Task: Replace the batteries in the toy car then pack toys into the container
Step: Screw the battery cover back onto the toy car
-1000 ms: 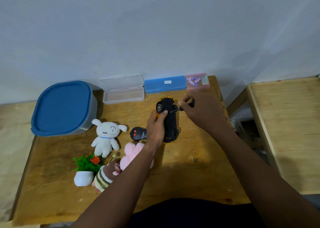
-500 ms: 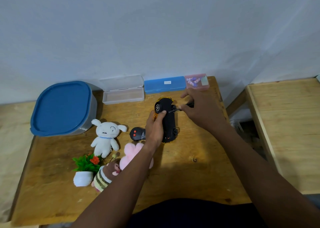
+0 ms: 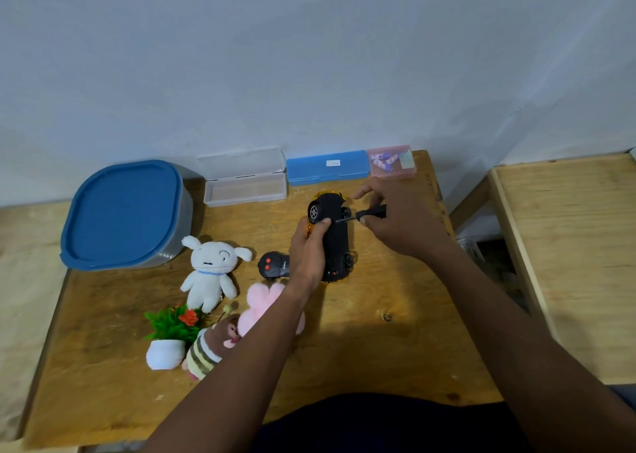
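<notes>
The toy car lies upside down on the wooden table, its black underside up. My left hand grips its left side. My right hand holds a small black screwdriver whose tip touches the car's underside near the front wheels. The grey container with a blue lid stands shut at the back left. A white plush dog, a pink plush, a striped plush and a small potted plant lie left of my arm.
A black remote control lies beside my left hand. Along the wall stand an open clear case, a blue case and a pink box with batteries. A second wooden table is at the right.
My right hand has shifted slightly while the screwdriver stays on the car's underside. The left hand keeps the same grip on the car.
</notes>
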